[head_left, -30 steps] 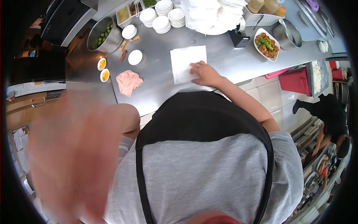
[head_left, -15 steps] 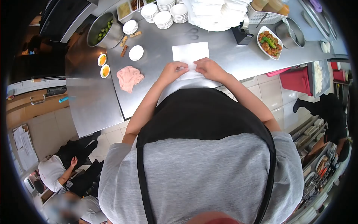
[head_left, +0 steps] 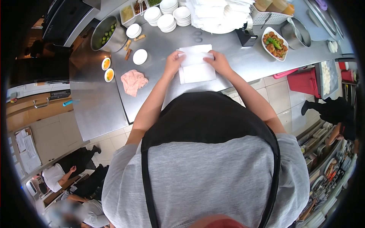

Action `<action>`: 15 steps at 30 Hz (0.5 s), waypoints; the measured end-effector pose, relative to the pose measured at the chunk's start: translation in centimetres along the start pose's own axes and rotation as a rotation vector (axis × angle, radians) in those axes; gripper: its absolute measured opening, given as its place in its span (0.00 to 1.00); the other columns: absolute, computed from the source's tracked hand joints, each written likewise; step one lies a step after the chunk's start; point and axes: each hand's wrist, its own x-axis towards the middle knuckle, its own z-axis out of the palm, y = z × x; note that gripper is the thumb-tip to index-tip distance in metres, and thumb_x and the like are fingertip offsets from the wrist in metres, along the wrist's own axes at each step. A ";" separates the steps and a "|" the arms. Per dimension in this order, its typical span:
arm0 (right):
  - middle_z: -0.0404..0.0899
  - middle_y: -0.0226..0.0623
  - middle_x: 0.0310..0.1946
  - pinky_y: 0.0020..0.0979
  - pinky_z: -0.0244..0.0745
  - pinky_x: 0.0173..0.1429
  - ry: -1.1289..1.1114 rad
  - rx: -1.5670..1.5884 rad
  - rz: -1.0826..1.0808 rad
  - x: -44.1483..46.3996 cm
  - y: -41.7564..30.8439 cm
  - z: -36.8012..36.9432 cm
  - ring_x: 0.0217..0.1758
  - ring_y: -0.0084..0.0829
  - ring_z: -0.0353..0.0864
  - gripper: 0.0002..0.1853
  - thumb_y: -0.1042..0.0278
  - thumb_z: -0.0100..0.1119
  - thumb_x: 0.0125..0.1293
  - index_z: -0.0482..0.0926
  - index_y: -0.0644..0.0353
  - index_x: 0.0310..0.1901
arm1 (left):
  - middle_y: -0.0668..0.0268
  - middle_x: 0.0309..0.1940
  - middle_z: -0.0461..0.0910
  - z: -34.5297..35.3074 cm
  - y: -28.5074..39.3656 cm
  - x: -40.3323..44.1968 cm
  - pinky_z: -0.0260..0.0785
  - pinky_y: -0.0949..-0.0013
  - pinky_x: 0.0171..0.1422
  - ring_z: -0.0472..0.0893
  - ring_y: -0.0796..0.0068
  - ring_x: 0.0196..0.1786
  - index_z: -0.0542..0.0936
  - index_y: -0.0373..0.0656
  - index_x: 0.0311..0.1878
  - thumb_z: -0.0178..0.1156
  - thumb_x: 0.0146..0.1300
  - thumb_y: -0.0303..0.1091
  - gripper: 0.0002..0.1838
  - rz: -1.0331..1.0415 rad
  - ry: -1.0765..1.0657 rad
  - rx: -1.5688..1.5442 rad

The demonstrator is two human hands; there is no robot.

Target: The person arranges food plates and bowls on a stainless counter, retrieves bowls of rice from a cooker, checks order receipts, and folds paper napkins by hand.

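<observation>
Standing at a steel worktop [head_left: 247, 60], the wearer has on a grey shirt [head_left: 213, 182] and a black apron [head_left: 201, 116]; clock directions are centred on the white paper [head_left: 197, 72], with 12 o'clock pointing away from the body. The left forearm [head_left: 152, 102] enters from between 7 and 8 o'clock, the right forearm [head_left: 249, 93] from 4 o'clock, the two converging nearly as mirror images. Each ends in a bent hand with the thumb turned inward: the left hand [head_left: 174, 64] at 9 o'clock, the right hand [head_left: 220, 64] at 3 o'clock. Both grips are narrow, pinching opposite side edges of the paper; the fingers beneath it are hidden. The paper thus lies between the hands, its upper part reaching past the fingertips toward 12 o'clock, its lower panel extending toward 6 o'clock, with a crosswise edge between the two parts. Well apart from the grip, a metal pot [head_left: 118, 41] containing round green items [head_left: 109, 33] stands near 10 o'clock. A bowl [head_left: 278, 58] of browned food [head_left: 273, 43] sits between 2 and 3 o'clock, a crumpled pink cloth [head_left: 134, 82] between 8 and 9 o'clock, and a small white dish [head_left: 140, 57] at 9 o'clock
</observation>
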 end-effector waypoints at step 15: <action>0.77 0.49 0.24 0.39 0.70 0.35 0.135 -0.112 0.111 3.1 1.3 0.4 0.29 0.47 0.78 0.17 0.59 0.65 0.51 0.75 0.66 0.30 | 0.52 0.69 0.51 4.0 3.1 -0.4 0.44 0.59 0.73 0.50 0.56 0.72 0.55 0.37 0.67 0.56 0.61 0.41 0.35 0.758 -0.143 0.922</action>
